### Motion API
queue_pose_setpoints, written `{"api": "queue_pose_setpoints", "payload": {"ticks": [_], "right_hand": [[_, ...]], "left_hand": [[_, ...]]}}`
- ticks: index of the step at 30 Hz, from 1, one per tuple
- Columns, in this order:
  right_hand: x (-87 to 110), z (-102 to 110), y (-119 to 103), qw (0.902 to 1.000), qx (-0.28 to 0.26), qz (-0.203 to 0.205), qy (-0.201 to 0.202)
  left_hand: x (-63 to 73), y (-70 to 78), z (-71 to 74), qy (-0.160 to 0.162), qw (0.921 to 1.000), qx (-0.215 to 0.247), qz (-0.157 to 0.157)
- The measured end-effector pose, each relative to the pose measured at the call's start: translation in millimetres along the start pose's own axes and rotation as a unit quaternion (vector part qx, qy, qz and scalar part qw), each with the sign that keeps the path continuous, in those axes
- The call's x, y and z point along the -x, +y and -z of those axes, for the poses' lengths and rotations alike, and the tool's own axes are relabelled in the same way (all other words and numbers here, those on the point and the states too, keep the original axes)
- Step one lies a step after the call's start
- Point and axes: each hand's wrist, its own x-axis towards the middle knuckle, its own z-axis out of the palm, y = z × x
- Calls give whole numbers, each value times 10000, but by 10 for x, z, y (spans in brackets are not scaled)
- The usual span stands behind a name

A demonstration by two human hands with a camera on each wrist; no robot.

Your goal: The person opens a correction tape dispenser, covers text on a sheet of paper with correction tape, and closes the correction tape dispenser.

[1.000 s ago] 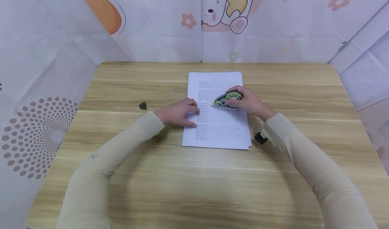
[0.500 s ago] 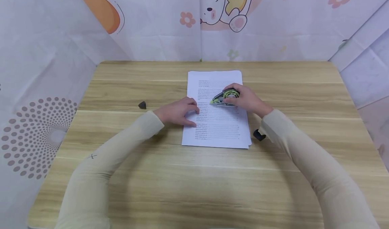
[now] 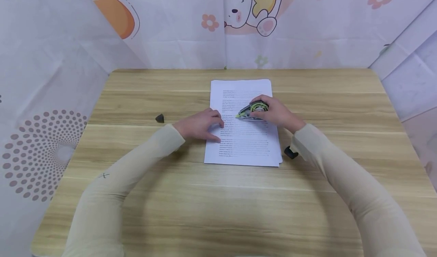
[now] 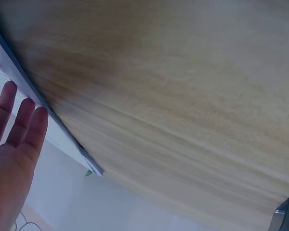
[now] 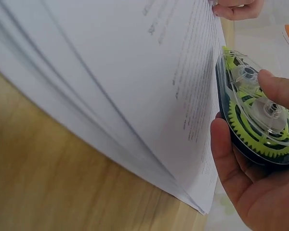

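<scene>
A stack of printed paper (image 3: 246,160) lies on the wooden table, its sheets slightly fanned at the right edge. In my right hand (image 3: 281,115), a clear and green correction tape (image 3: 258,107) is gripped between thumb and fingers, its green tip pointing left at the text lines in the middle of the page. The right wrist view shows the green gear of the correction tape (image 5: 265,125) through its clear case. My left hand (image 3: 199,125) rests on the left edge of the paper, fingers spread and loosely bent, holding nothing.
A small black piece (image 3: 159,118) lies on the table left of my left hand. Another black piece (image 3: 291,152) sits beside the right sleeve, near the paper's lower right corner. A patterned cloth (image 3: 170,29) hangs behind the table's far edge.
My right hand has shifted slightly left with the correction tape, its tip coming nearer the left part of the text. My left hand has stayed on the paper's edge.
</scene>
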Motion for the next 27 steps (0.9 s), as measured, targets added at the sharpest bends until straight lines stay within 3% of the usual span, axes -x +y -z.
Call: {"api": "queue_pose_setpoints", "payload": {"ticks": [27], "right_hand": [[-24,-7,-33,9999,73,96,-35]], "left_hand": [[12,20,11,48,9998,160,-83]]}}
